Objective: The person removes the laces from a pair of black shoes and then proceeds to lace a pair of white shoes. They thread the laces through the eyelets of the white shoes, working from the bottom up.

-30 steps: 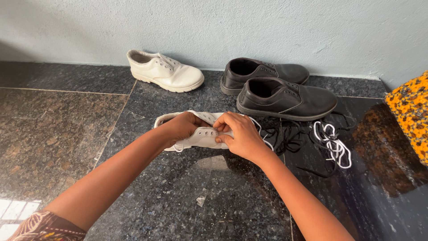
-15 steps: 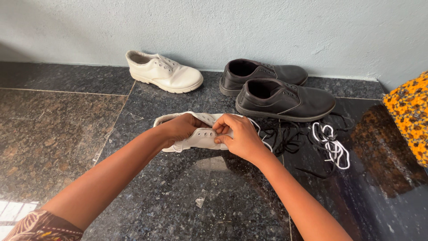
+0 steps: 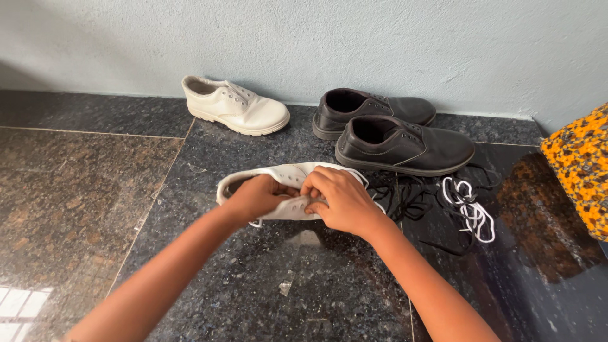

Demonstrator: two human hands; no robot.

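Left hand (image 3: 256, 197) curled, gripping white shoe (image 3: 288, 174) at frame centre | right hand (image 3: 339, 201) curled, pinching its top | surface: dark polished stone floor (image 3: 95, 190) | room: pale wall (image 3: 304, 44) across top

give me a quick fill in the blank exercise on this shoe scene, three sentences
1. Both hands, the left hand and the right hand, rest on a ____ shoe lying on the floor.
2. The two black shoes stand near the ____.
3. The loose white lace lies to the ____ of the hands.

Missing words: white; wall; right
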